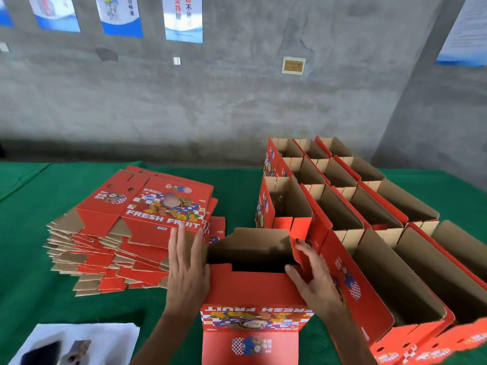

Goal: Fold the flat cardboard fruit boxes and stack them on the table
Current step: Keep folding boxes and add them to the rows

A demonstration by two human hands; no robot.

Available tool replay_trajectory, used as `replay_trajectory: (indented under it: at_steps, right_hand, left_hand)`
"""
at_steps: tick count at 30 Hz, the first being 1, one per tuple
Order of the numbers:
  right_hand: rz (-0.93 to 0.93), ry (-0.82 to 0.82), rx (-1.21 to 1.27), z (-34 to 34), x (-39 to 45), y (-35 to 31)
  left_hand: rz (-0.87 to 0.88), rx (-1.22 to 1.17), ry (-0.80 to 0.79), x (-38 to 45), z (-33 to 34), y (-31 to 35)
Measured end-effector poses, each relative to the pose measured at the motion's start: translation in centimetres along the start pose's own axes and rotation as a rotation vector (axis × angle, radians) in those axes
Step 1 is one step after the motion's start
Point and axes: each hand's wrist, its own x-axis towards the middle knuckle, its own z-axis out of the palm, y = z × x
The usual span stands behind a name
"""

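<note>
A pile of flat boxes (137, 227) is seen at centre left on the green counter (34, 259); folded boxes (369, 233) are ranked at right. At lower centre, a half-formed box (253, 288) is pressed by the left hand (187, 270), fingers straight, while its right flap is pinched by the right hand (311, 275).

A green cloth (31, 272) covers the work surface, and a white sheet of paper (79, 343) with blurred dark pictures lies on it at the near left corner. Behind stands a grey concrete wall (210, 101) hung with a row of blue-and-white posters (183, 18), some bearing Chinese characters. Lower on the wall are a small brass-coloured plaque (293, 65) and a small white label (177, 61).
</note>
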Motion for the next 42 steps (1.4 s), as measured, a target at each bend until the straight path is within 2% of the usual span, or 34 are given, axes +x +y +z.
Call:
replay_trajectory:
  at_steps: [3,5,7,9,11,14,16,19,23,26,29,31,33,35,37,39,42]
  right_hand:
    - [-0.023,-0.01,0.191,-0.2,2.2,-1.3]
    - [-0.032,0.004,0.279,-0.5,3.8,-2.1]
    - [-0.055,-0.046,0.269,-0.6,5.2,-2.5]
    - [-0.133,-0.133,0.152,-0.1,6.3,-2.3]
    - [-0.222,-0.157,-0.001,0.5,7.3,-2.2]
    - [-0.22,-0.163,-0.091,1.1,8.1,-2.2]
    - [-0.199,-0.171,-0.142,1.5,8.2,-1.8]
    - [-0.125,-0.121,-0.017,1.9,7.8,-0.7]
    - [-0.103,-0.017,0.076,1.8,7.3,1.3]
    - [-0.173,-0.016,0.015,1.4,6.5,2.3]
    - [-0.296,-0.091,-0.173,1.0,5.9,3.4]
    - [-0.249,-0.193,-0.234,0.8,5.4,3.8]
    - [-0.2,-0.282,-0.236,0.6,4.8,3.7]
    - [-0.21,-0.296,-0.156,0.3,4.5,3.8]
    - [-0.189,-0.299,-0.165,0.2,4.5,3.6]
    - [-0.145,-0.306,-0.293,0.5,4.6,2.9]
    - [-0.115,-0.276,-0.489,1.4,5.0,1.9]
  left_hand:
    - [-0.091,-0.237,0.041,-0.2,0.1,0.4]
    - [-0.101,-0.37,0.001,-0.6,0.3,0.8]
    - [-0.093,-0.468,-0.112,-1.2,0.8,1.2]
    - [-0.113,-0.53,-0.274,-1.8,1.1,1.6]
    - [-0.038,-0.484,-0.325,-2.0,1.5,1.5]
    - [0.183,-0.32,-0.291,-2.5,2.4,0.5]
    - [0.198,-0.23,-0.312,-2.5,2.9,0.0]
    - [0.078,-0.29,-0.324,-1.9,3.7,-0.2]
    - [-0.075,-0.488,-0.241,-0.9,4.1,-0.1]
    - [-0.16,-0.534,-0.235,-0.9,3.8,0.4]
    - [-0.318,-0.558,-0.228,-0.8,3.4,1.1]
    - [-0.352,-0.514,-0.275,-0.3,3.2,1.5]
    - [-0.277,-0.409,-0.414,0.3,3.1,1.7]
    - [-0.203,-0.292,-0.554,0.8,3.1,1.6]
    - [-0.207,-0.174,-0.642,1.2,3.4,1.3]
    - [-0.251,-0.087,-0.69,1.6,3.9,1.3]
    - [-0.288,0.009,-0.682,2.0,4.3,1.8]
